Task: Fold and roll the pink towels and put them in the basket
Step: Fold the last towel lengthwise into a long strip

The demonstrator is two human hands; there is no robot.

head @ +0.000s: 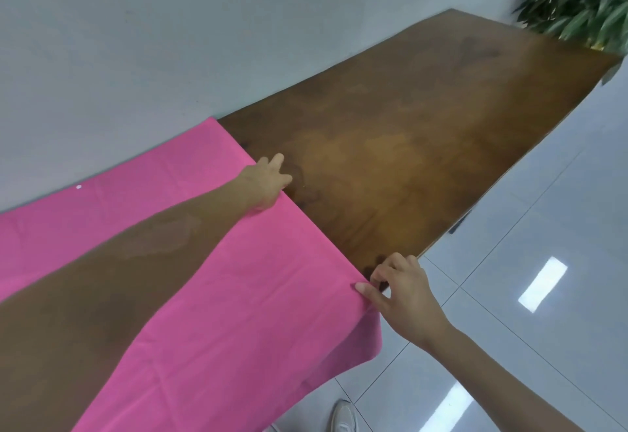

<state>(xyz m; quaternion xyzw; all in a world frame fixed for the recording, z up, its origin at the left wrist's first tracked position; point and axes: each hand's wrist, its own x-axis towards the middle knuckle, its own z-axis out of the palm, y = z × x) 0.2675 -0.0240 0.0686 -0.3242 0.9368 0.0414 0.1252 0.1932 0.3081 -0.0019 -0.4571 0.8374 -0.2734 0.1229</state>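
Note:
A large pink towel point(244, 295) lies spread flat over the left part of a brown wooden table point(424, 146), its near side hanging over the table's front edge. My left hand point(268, 183) reaches across the towel and holds its right edge near the far side. At the table's front edge my right hand point(397, 289) pinches the same right edge of the towel between thumb and fingers. No basket is in view.
A grey wall runs behind the table. A green leafy plant point(584, 0) stands past the table's far right end. Shiny grey floor tiles point(543, 261) lie to the right, and a white shoe point(345, 418) shows below the towel.

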